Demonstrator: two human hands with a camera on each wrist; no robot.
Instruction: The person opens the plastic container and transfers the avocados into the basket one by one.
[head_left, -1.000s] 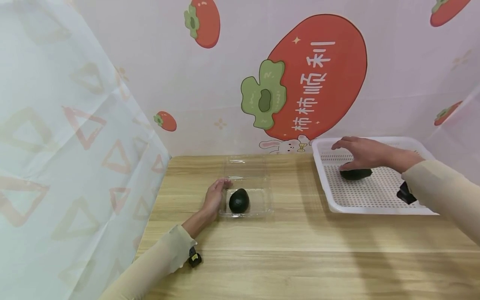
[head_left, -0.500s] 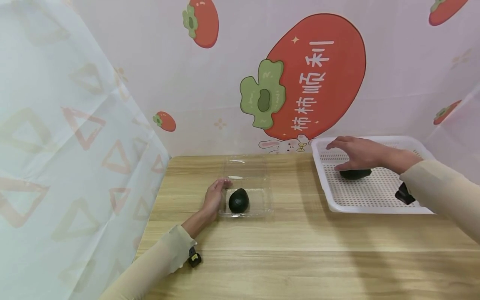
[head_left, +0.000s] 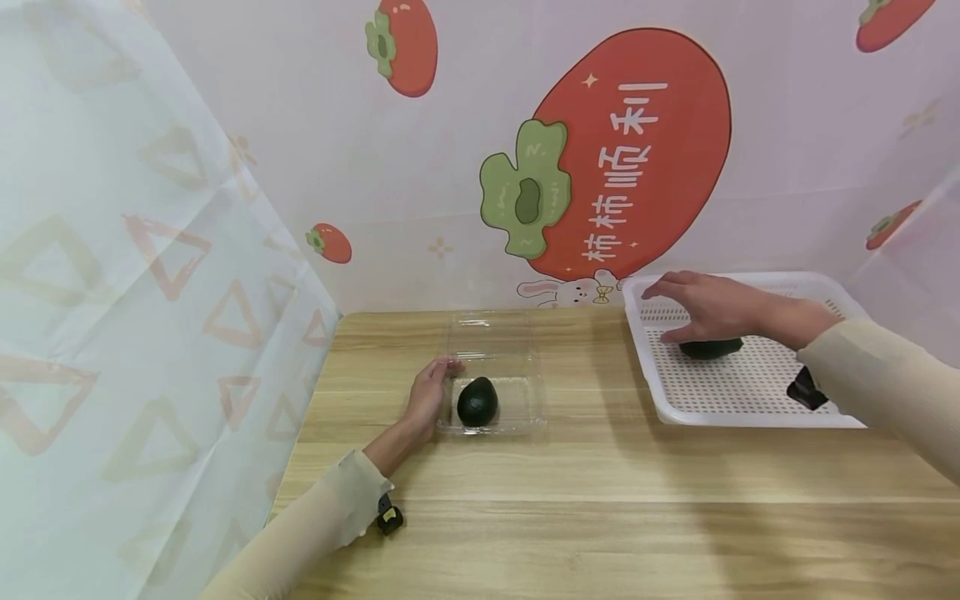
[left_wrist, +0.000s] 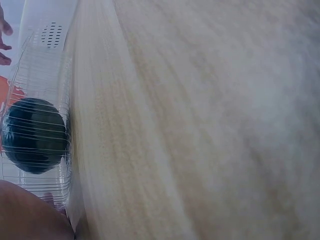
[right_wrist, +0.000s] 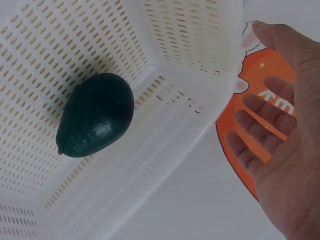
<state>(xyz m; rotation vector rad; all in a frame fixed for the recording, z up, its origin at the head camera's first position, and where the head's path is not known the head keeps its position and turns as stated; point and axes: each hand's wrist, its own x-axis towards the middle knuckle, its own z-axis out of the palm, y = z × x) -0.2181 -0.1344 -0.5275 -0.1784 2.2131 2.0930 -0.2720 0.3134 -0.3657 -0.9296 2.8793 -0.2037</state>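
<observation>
A clear plastic clamshell box lies with its lid folded back on the wooden table. One dark green avocado sits in the box's near half. My left hand holds the box by its left edge, fingertips over the rim; in the left wrist view part of the hand shows beside the ribbed wall. Over the white basket, my right hand hovers with fingers spread and holds nothing. A second avocado lies on the basket floor below that hand, partly hidden by it in the head view.
The white perforated basket stands at the table's right rear, against the patterned backdrop. A pale sheet hangs along the left side. Bare wooden tabletop runs in front of the box and basket.
My right hand has shifted slightly left above the basket, away from the avocado there. The left hand, the box and both avocados stay in place.
</observation>
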